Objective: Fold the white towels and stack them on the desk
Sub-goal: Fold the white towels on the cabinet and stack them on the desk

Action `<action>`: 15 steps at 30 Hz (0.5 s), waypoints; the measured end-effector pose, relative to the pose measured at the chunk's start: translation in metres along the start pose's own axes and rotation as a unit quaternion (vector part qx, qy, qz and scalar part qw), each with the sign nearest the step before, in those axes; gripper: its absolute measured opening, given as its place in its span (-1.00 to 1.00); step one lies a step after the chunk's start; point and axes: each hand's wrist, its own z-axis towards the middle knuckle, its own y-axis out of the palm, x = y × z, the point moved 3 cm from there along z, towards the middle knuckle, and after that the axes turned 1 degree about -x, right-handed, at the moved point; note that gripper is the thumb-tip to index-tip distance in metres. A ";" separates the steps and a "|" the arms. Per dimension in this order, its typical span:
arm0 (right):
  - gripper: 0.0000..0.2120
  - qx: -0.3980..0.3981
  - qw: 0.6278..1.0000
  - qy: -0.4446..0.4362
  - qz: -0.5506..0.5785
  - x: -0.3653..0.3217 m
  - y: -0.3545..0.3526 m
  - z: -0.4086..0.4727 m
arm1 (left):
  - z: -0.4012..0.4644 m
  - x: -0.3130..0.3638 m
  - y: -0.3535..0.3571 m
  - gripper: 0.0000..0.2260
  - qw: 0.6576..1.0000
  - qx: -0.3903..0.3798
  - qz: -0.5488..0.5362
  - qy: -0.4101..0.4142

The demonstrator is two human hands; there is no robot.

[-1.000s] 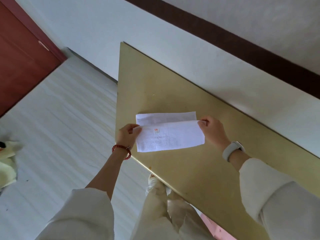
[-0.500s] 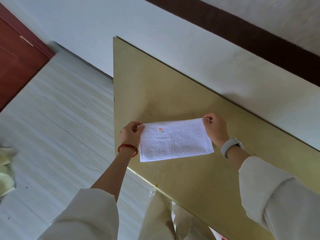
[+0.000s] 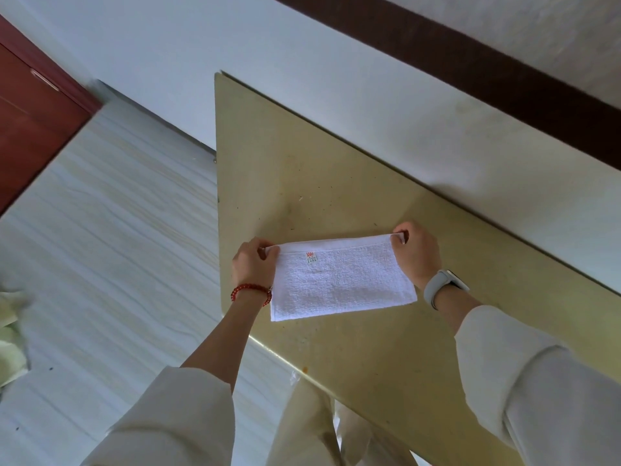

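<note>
White towel [image 3: 339, 280] hangs over the desk [image 3: 353, 163], its top corners pinched by left hand [image 3: 252, 264] and right hand [image 3: 416, 252].

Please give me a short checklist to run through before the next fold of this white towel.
1. Left hand pinches a far corner of the white terry towel: ok.
2. Right hand pinches the other far corner: ok.
3. Far edge taut and straight: ok.
4. Towel over the yellow-green desk top, not past its near edge: ok.
5. Layers aligned underneath: cannot tell.
6. Folded stack on the desk to add to: not ok, none in view.
</note>
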 end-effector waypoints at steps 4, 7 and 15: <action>-0.84 0.003 1.000 0.002 -0.020 -0.002 0.000 -0.001 | -0.001 0.005 -0.002 -0.83 1.000 0.005 0.000 -0.029; -0.80 0.071 0.989 -0.068 -0.113 -0.015 -0.006 -0.010 | -0.006 0.008 -0.005 -0.74 0.996 0.041 0.068 0.040; -0.90 0.036 0.950 -0.287 -0.115 -0.076 0.041 -0.026 | -0.012 0.026 0.018 -0.93 0.938 0.055 0.180 0.290</action>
